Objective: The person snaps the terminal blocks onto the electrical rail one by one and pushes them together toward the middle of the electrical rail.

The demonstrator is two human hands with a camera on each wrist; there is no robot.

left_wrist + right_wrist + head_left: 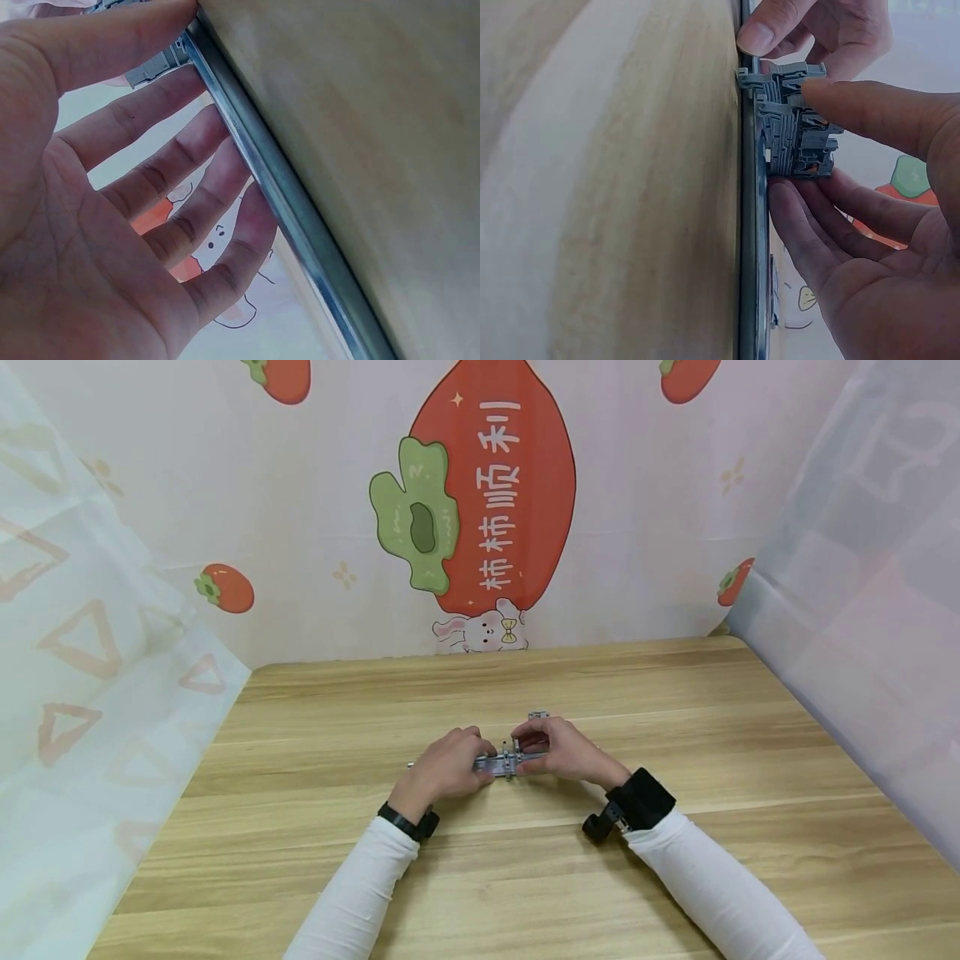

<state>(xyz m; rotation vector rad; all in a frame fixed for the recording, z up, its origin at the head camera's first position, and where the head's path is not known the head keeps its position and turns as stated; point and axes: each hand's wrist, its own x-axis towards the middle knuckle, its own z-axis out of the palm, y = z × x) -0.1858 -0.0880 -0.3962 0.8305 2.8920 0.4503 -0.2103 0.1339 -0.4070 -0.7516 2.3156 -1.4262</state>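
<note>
Rail (489, 766) first: it's the long metal strip sitting low over the table (465, 885), between the hands. Left hand (448, 767) has it pinched near the middle, thumb on one edge and the long fingers reaching the other, so not a full fist. Right hand (900, 247) is closed partway round a pair of grey blocks (799, 131) standing side by side at the rail, thumb on one side, fingers on the other. Can't tell if either is properly clipped on, the feet are too small to see.

What I'd worry about: push a block while it's crooked and a foot could miss the lip, then it pops off or cracks. Left thumb is just beside the blocks, so a sudden slip could nip it. Loose pinch on that skinny strip and it might twist. Also, a spare grey piece (538, 715) lies just past the right hand, easy to knock.
</note>
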